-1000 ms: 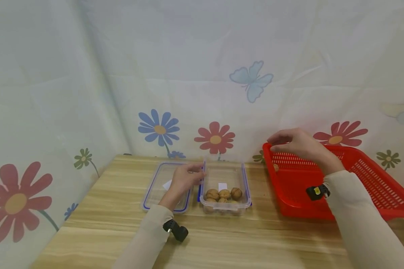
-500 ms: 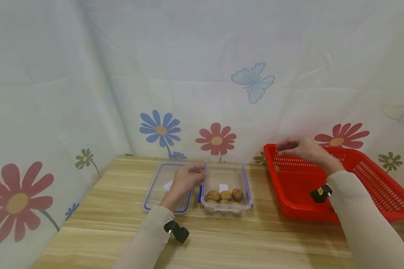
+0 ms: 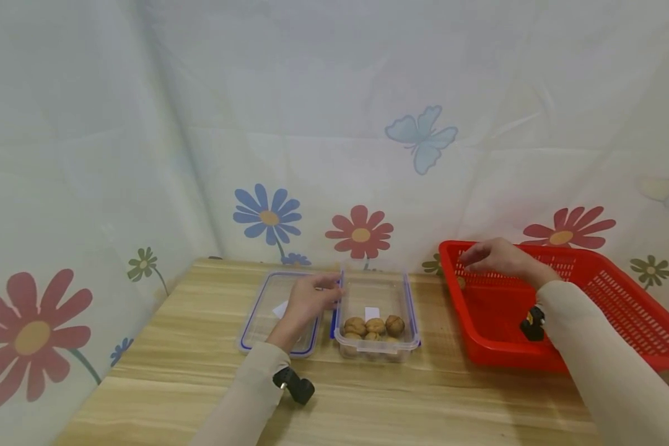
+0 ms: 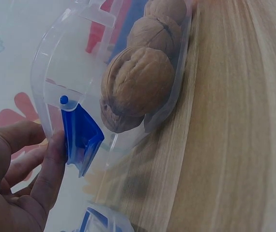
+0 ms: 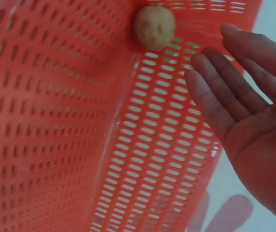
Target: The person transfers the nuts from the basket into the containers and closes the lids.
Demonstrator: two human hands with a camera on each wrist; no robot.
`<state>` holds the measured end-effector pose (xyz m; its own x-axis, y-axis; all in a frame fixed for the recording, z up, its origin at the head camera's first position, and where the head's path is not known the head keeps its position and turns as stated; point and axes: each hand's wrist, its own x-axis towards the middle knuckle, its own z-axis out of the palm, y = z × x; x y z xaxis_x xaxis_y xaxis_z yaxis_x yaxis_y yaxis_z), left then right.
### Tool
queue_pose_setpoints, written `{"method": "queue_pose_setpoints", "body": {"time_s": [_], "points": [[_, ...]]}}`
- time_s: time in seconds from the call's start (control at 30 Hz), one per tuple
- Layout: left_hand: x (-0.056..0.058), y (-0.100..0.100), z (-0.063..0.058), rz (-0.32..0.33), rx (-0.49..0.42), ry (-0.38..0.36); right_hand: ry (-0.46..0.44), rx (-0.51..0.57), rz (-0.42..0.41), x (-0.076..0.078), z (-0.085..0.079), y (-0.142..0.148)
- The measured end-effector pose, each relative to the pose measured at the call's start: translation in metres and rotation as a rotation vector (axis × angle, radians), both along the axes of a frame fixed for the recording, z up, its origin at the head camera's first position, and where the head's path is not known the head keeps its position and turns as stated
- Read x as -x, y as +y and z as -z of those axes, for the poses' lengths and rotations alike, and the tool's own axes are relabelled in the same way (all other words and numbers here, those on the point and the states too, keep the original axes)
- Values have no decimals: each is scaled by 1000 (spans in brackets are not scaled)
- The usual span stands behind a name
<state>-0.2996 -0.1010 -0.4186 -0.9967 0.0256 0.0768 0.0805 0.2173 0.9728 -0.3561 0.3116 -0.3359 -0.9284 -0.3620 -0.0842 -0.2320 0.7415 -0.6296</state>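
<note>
Several brown walnuts (image 3: 375,326) lie at the near end of a clear plastic food container (image 3: 406,310) with blue clips. At its left wall, my left hand (image 3: 310,299) pinches the rim between thumb and fingers, beside a blue clip (image 4: 81,137) in the left wrist view. My right hand (image 3: 498,257) is over the left part of a red perforated basket (image 3: 468,337), holding nothing. Its fingers (image 5: 210,96) are extended and slightly bent in the right wrist view. A single walnut (image 5: 155,27) sits in the basket's corner, a short way beyond the fingertips.
Left of the container, a clear lid with a blue seal (image 3: 256,316) lies flat on the wooden table (image 3: 161,347). A white paper piece (image 3: 371,314) shows at the container. Behind everything hangs a flowered curtain (image 3: 312,155).
My right hand has come down from above the basket's back left rim toward the inside, shifting a little right. The left hand stays at the container.
</note>
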Motion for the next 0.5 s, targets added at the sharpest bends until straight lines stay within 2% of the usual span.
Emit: {"method": "queue_pose_setpoints", "body": {"time_s": [0.23,0.5], "points": [[-1,0,0,4,-9,7,-60,-13,14,7,14,1],[0,-1,0,3,-1,15,-93,-34,-53,10,20,1]]}}
